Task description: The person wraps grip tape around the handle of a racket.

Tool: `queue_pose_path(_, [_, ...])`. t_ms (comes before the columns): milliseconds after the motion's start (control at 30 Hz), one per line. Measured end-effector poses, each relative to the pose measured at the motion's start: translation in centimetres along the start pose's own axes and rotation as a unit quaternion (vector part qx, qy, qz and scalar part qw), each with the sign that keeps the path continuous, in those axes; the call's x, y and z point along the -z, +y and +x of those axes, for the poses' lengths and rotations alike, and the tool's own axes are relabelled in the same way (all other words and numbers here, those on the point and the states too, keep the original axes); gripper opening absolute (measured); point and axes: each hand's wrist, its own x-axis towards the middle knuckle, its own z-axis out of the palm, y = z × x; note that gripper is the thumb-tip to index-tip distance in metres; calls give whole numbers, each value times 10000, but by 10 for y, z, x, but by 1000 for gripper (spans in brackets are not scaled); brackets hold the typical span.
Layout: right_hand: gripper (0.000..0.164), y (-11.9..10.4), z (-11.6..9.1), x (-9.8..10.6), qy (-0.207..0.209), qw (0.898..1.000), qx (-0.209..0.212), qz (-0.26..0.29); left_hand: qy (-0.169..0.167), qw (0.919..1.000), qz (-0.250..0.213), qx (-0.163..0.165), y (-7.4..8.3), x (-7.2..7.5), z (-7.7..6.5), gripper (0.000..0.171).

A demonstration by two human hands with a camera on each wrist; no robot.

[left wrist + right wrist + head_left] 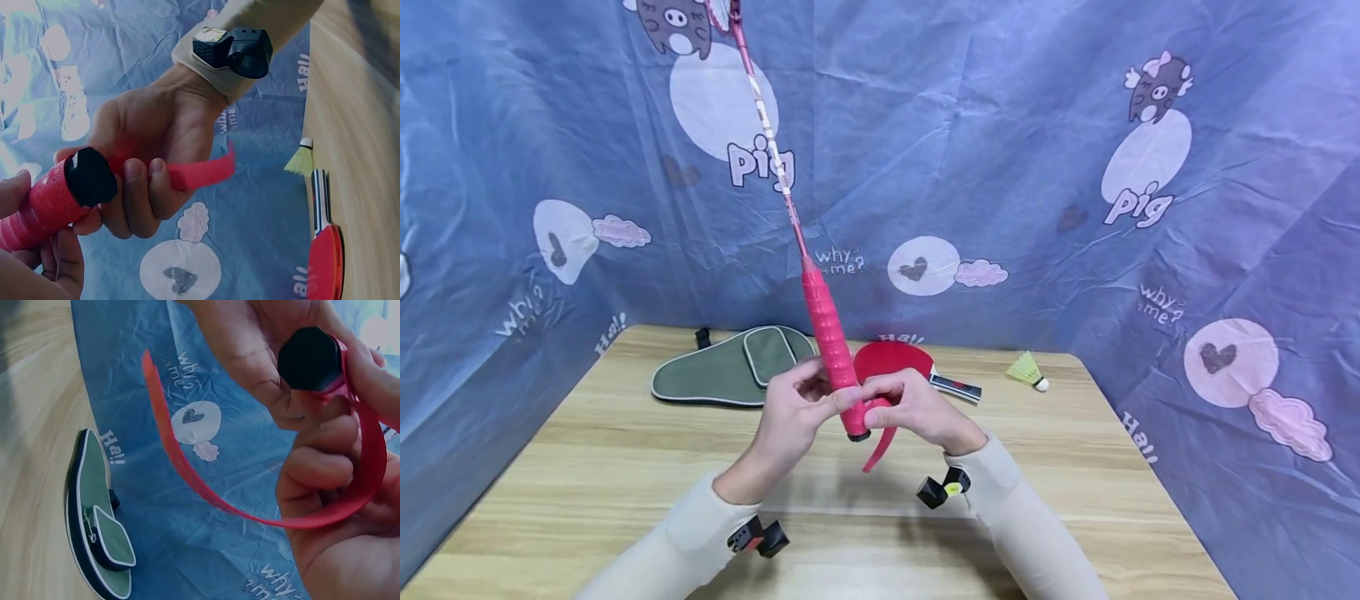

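Note:
A badminton racket (827,325) with a pink-red wrapped handle is held up at a tilt, its head partly cut off at the top of the head view. My left hand (795,408) grips the lower handle, thumb across the front. Beside the butt, my right hand (917,408) pinches a strip of pink-red grip tape (206,492), whose loose end hangs below the fingers. In the right wrist view the strip curves round from the handle. The black octagonal butt cap (92,177) faces the left wrist camera.
On the wooden table (625,467) lie a green paddle case (711,371) at back left, a red table tennis paddle (895,358) behind the hands, and a yellow shuttlecock (1027,370) at back right. A blue patterned cloth (1000,167) stands behind the table.

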Motion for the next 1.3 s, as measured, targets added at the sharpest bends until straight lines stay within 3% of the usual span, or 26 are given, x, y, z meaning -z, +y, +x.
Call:
queue_pose_path(333, [48,9,2,3,-122,9951,419,884,135,9939,-1046,308,4,3,-1,50])
queue_pose_path(533, [22,10,2,4,-319,9907,552,1202,-182,9876,-1553,153,3,3,0,49])
queue_pose_path(667, [21,12,3,3,-380,9900,534,1253,-452,9816,-1853,89,1,3,0,45])
queue_pose_path(767, [27,13,4,2,-174,9952,455,844,-483,9840,-1712,101,-1,3,1,45])
queue_pose_path(867, [43,12,5,-1,86,9988,294,369,-349,9921,-1192,191,-2,1,2,49])
queue_pose_path(1033, [51,11,5,-3,66,9998,120,136,-39,9982,-430,410,-2,1,3,53])
queue_pose_path(1167, [50,11,4,-2,-98,9997,198,139,124,9986,-294,417,0,1,2,44])
queue_pose_path(1300, [54,11,4,-1,-51,9996,221,193,314,9972,-572,358,2,1,1,45])
